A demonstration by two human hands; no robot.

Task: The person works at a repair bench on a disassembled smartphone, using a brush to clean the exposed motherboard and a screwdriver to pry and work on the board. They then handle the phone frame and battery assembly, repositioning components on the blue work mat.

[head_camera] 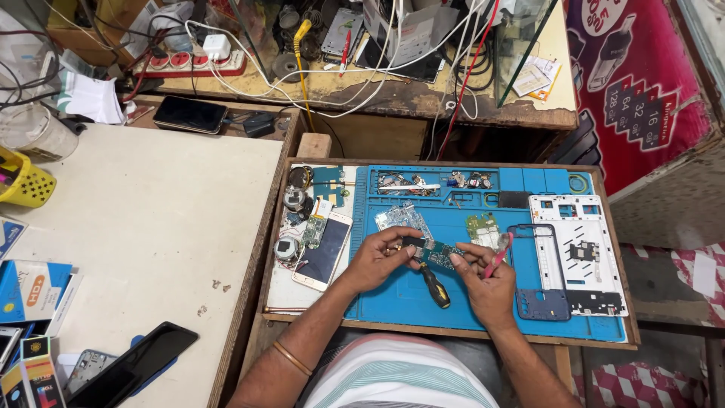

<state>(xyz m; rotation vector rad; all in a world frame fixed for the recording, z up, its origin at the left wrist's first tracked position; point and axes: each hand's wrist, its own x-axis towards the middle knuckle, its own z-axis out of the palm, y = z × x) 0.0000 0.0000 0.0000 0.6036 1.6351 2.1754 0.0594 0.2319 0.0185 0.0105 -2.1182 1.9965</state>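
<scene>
Holding the board (436, 253) tight between both hands, we keep it flat; left hand (381, 259) pinches it, right hand (483, 283) grips pink tool (499, 255) too.

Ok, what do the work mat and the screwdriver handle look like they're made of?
The work mat looks like matte blue silicone or rubber: moulded compartments along its top edge, no shine. The screwdriver handle appears to be hard plastic, black with a yellow band, slightly glossy. Neither can be confirmed by sight alone.
</scene>
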